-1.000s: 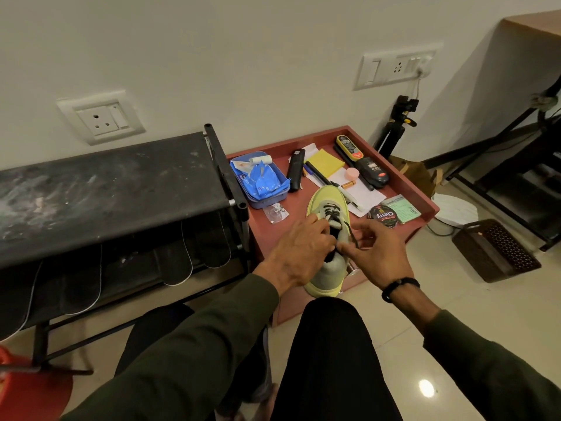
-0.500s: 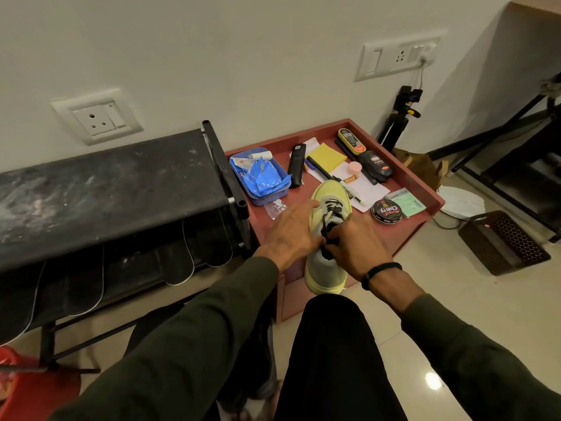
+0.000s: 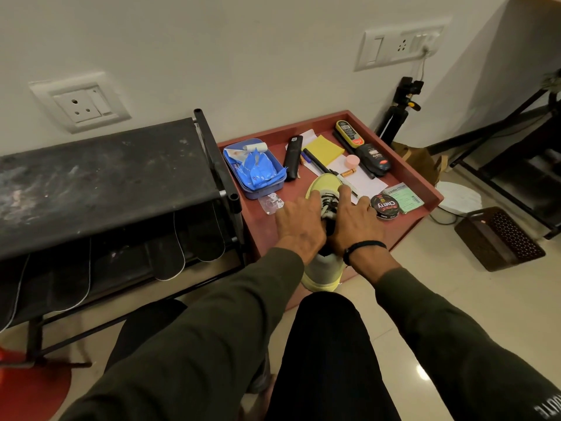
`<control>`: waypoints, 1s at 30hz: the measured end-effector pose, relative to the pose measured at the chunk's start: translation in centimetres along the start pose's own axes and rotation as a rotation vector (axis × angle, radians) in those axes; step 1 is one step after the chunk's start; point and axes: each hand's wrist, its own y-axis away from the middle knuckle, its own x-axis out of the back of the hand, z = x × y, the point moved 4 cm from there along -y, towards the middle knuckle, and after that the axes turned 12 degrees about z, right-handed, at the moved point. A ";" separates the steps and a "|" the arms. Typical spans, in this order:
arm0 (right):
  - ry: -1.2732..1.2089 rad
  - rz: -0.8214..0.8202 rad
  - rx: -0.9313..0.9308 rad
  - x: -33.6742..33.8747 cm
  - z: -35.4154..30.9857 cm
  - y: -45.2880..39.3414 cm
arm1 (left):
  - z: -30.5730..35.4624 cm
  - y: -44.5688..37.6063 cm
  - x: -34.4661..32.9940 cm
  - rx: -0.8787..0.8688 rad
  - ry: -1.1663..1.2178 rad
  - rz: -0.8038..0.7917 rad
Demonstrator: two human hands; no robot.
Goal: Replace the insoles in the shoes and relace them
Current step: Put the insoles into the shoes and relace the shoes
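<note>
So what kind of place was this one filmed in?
Probably a corner of a home, by the shoe storage: a black shoe rack against a wall with sockets, a tiled floor, and a red table holding shoe polish.

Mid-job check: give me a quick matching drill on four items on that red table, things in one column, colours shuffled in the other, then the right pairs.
Things:
1. shoe
2. sticky-note pad
3. tray by the rack
4. polish tin

Colours:
A. black with a red label
B. blue
C. pale yellow-green with grey
D. bright yellow

Pairs: 1-C, 2-D, 3-B, 4-A
</note>
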 end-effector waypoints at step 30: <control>-0.242 0.056 0.113 1.3 2.7 0.1 | -0.8 2.6 1.8 -0.085 0.374 0.148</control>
